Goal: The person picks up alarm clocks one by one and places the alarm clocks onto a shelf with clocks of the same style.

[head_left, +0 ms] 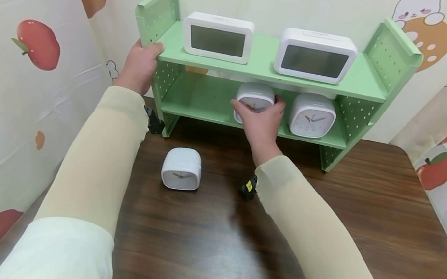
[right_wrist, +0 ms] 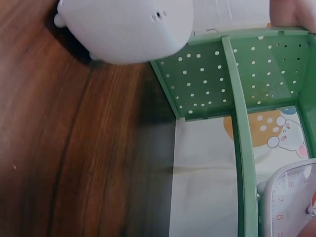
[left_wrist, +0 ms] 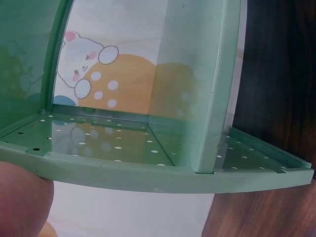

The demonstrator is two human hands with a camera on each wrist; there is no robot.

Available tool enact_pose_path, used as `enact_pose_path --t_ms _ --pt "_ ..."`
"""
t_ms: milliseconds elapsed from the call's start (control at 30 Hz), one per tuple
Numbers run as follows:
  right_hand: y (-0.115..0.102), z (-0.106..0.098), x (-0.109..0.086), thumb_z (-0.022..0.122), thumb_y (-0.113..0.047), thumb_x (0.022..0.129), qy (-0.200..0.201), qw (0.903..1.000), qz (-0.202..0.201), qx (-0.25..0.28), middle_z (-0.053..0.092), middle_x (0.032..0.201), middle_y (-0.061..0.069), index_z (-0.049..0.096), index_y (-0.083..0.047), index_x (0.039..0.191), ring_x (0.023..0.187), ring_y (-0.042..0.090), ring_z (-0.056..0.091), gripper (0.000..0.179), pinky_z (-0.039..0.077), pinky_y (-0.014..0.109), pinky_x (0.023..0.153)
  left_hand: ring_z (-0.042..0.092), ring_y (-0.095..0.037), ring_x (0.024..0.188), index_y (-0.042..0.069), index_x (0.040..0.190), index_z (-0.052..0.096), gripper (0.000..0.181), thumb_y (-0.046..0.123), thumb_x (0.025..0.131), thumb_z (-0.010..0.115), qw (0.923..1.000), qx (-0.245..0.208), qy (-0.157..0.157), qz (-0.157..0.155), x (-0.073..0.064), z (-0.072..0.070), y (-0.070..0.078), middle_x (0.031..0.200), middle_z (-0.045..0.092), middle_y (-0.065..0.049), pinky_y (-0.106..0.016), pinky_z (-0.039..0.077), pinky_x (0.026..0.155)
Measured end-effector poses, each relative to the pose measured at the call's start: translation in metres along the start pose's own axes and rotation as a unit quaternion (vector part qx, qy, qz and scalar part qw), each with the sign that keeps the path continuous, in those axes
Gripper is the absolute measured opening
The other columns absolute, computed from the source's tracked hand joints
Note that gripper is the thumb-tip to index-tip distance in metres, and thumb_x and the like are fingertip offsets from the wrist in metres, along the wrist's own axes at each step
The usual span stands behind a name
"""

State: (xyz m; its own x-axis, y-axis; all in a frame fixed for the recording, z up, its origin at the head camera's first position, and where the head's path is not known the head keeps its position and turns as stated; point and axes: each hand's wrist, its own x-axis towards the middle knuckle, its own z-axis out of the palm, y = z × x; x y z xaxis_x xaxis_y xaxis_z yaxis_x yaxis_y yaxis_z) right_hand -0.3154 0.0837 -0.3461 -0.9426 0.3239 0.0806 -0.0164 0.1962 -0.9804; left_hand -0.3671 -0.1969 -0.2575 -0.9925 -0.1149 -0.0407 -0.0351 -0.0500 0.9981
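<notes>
A small white alarm clock (head_left: 255, 90) stands on the lower board of a green two-tier shelf (head_left: 204, 96). My right hand (head_left: 263, 122) pinches this clock from both sides, thumb on the left and fingers on the right, covering part of its dial. In the right wrist view the dial of the held clock (right_wrist: 286, 197) shows at the right edge. My left hand (head_left: 140, 65) grips the shelf's left side panel, with the thumb near its front edge. A similar white clock (head_left: 313, 116) stands to the right on the same board.
Another white alarm clock (head_left: 182, 164) sits on the brown wooden table (head_left: 185, 252), in front of the shelf's left half. Two white digital clocks (head_left: 218, 39) with grey screens stand on the upper board. Fruit-patterned sheets (head_left: 28, 125) hang behind and on both sides.
</notes>
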Motion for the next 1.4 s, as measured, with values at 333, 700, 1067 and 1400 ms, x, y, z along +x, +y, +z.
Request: enact_pose_path --t_ms 333,700,1067,1400 --pt "0.004 -0.016 -0.025 0.086 -0.031 0.081 -0.007 0.9998 -0.02 -0.001 0.036 0.149 0.008 0.023 -0.011 0.155 0.129 0.022 0.043 0.098 0.043 0.034 0.106 0.043 -0.016 0.139 0.032 0.16 0.031 0.052 0.033 0.11 0.045 1.0 -0.007 -0.003 0.002 0.0 0.0 0.0 0.155 0.041 0.004 -0.04 0.029 0.121" --pt "-0.013 -0.059 -0.054 0.067 0.003 0.089 0.043 0.9674 -0.219 0.118 0.049 0.136 0.009 0.045 -0.002 0.136 0.126 0.018 0.048 0.052 0.041 0.036 0.109 0.044 -0.016 0.138 0.031 0.159 0.033 0.052 0.034 0.109 0.046 1.0 -0.004 0.004 0.004 0.0 0.0 0.0 0.154 0.043 0.004 -0.039 0.03 0.12" --pt "-0.064 -0.135 -0.048 0.056 0.004 0.093 0.141 0.9538 -0.219 0.151 0.045 0.143 0.004 0.042 -0.005 0.144 0.131 0.013 0.042 0.053 0.035 0.022 0.108 0.042 -0.016 0.14 0.033 0.158 0.036 0.051 0.036 0.108 0.047 0.9994 0.023 0.025 0.007 -0.003 0.004 -0.003 0.154 0.043 0.005 -0.041 0.027 0.121" --pt "-0.074 -0.192 -0.001 0.052 -0.01 0.097 0.181 0.9749 -0.129 -0.004 0.015 0.165 -0.011 0.009 -0.016 0.163 0.144 -0.007 0.017 0.079 0.013 0.007 0.111 0.044 -0.014 0.133 0.024 0.155 0.041 0.063 0.06 0.103 0.04 0.9664 0.229 0.11 0.042 -0.006 -0.002 -0.008 0.152 0.045 0.0 -0.036 0.034 0.116"
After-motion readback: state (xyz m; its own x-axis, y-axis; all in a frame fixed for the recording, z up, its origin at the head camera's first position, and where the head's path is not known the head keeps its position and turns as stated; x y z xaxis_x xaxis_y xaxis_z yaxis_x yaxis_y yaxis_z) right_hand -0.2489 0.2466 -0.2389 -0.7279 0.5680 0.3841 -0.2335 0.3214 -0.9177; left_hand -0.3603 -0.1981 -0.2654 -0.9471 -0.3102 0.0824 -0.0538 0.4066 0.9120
